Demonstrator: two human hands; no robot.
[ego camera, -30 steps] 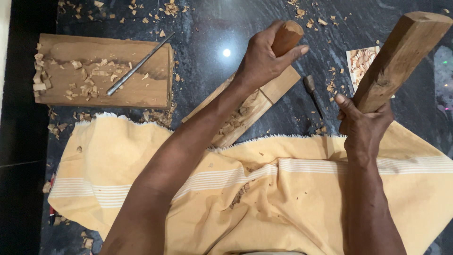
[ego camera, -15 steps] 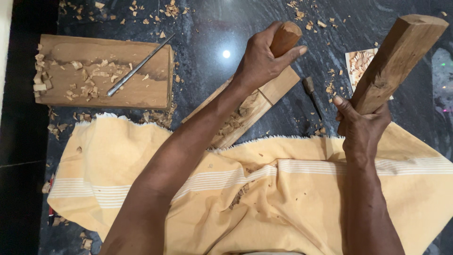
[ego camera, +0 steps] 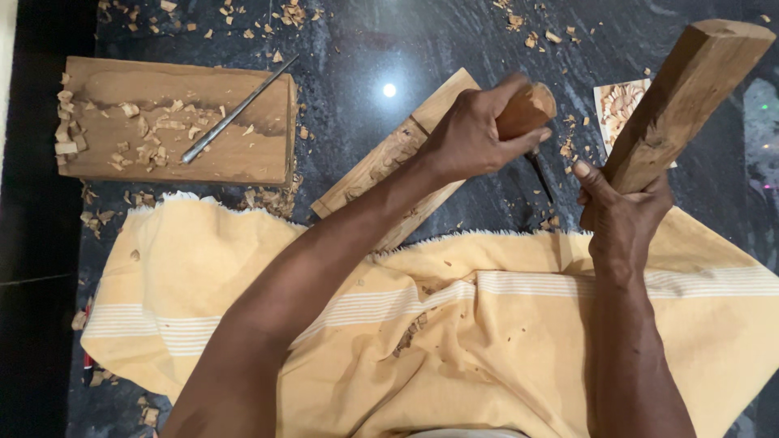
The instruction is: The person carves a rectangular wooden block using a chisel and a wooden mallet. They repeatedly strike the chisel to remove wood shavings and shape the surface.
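Right now: carving stroke in hand, judged from the grip pair, chisel set and striker raised.

Landmark = the long wooden plank [ego camera: 381, 162] lying diagonally on the dark stone floor [ego camera: 454, 49].

- Yellow striped cloth [ego camera: 487, 349] sits just below the plank, covering the person's lap; the plank's lower end touches or overlaps its fringe.
- Wooden block [ego camera: 174, 130] is well left of the plank, littered with chips, with a thin metal rod [ego camera: 239, 109] lying across it.
- Wooden mallet [ego camera: 682, 105], a squared billet, is held up and tilted, well right of the plank. Right hand [ego camera: 621, 215] has its fingers clenched round the mallet's lower end.
- Left hand [ego camera: 479, 134] is over the plank's upper right end, fingers wrapped tight on the rounded wooden handle of a chisel [ego camera: 527, 113]. The dark blade runs down just right of the plank; its tip contact cannot be told.
- Small carved panel [ego camera: 621, 101] lies right of the plank, partly behind the mallet.
- Wood chips [ego camera: 146, 150] are scattered around.

Next move, as I read it: the mallet needs a square hit on the handle's end, with the left hand holding the blade angle steady.
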